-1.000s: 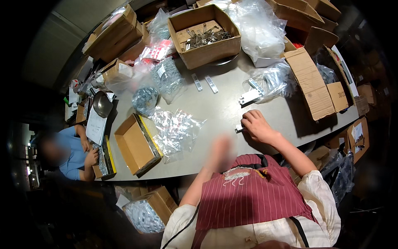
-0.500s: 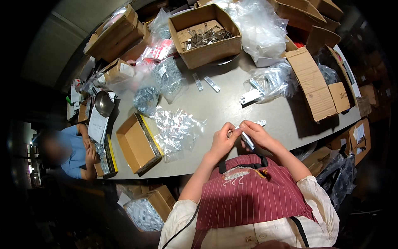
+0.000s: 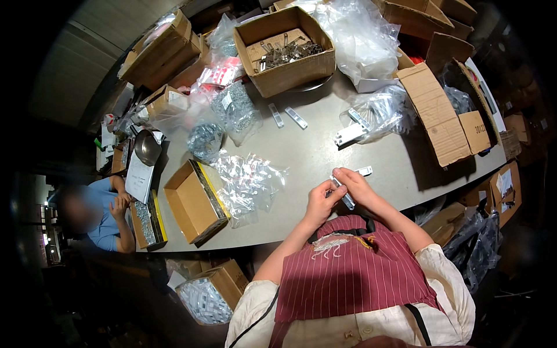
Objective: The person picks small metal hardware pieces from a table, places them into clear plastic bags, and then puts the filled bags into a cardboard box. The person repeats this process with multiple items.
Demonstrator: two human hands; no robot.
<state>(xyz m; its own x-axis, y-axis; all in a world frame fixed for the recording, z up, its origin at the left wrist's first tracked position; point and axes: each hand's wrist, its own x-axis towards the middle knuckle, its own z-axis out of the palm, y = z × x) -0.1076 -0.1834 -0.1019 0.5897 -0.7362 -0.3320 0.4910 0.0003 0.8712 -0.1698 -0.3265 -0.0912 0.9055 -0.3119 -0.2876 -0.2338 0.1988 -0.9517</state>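
Close to the table's front edge, my left hand (image 3: 322, 204) and my right hand (image 3: 357, 185) meet around a narrow silver-grey part (image 3: 348, 200). Fingers of both hands are closed on it, and its lower end sticks out between them. What kind of part it is I cannot make out. A similar slim white part (image 3: 365, 171) lies on the table just beyond my right fingers. Farther off, two more slim parts, a grey one (image 3: 276, 115) and a white one (image 3: 296, 118), lie side by side. White parts (image 3: 351, 134) are heaped at the mouth of a clear plastic bag (image 3: 386, 113).
A cardboard box (image 3: 270, 82) of small metal pieces stands at the back. On the left are an open shallow box (image 3: 184, 200), a flat clear bag (image 3: 250, 191) and bags of hardware (image 3: 236, 110). An open carton (image 3: 432, 116) is at right. A person (image 3: 104, 209) sits far left.
My left hand has turned and shifted slightly right and down along the part. The part sits a little differently between my fingers. The person at left has raised a hand slightly.
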